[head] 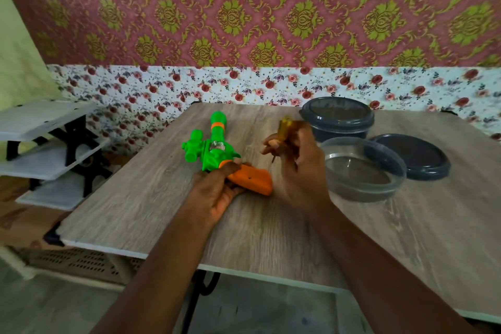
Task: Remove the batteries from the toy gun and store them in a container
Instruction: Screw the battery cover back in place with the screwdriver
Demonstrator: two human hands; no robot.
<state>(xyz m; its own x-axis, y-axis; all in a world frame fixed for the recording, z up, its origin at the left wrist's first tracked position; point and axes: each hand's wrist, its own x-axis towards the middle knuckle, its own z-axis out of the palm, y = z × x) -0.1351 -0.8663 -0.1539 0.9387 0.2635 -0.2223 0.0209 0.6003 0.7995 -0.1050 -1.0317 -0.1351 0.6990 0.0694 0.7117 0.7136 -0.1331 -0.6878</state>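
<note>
A green toy gun (214, 148) with an orange grip (253, 180) lies on the wooden table (168, 206), barrel pointing away from me. My left hand (217, 192) holds it where the body meets the grip. My right hand (295, 165) hovers just right of the gun and grips a small screwdriver (283, 127) with a yellow handle, its tip pointing down. A clear open container (363, 171) stands right of that hand. No batteries show.
A dark lid (412, 156) lies right of the open container. A second container (339, 116) with its lid on stands behind them. White shelves on a black frame (48, 149) stand left of the table, against the floral wall.
</note>
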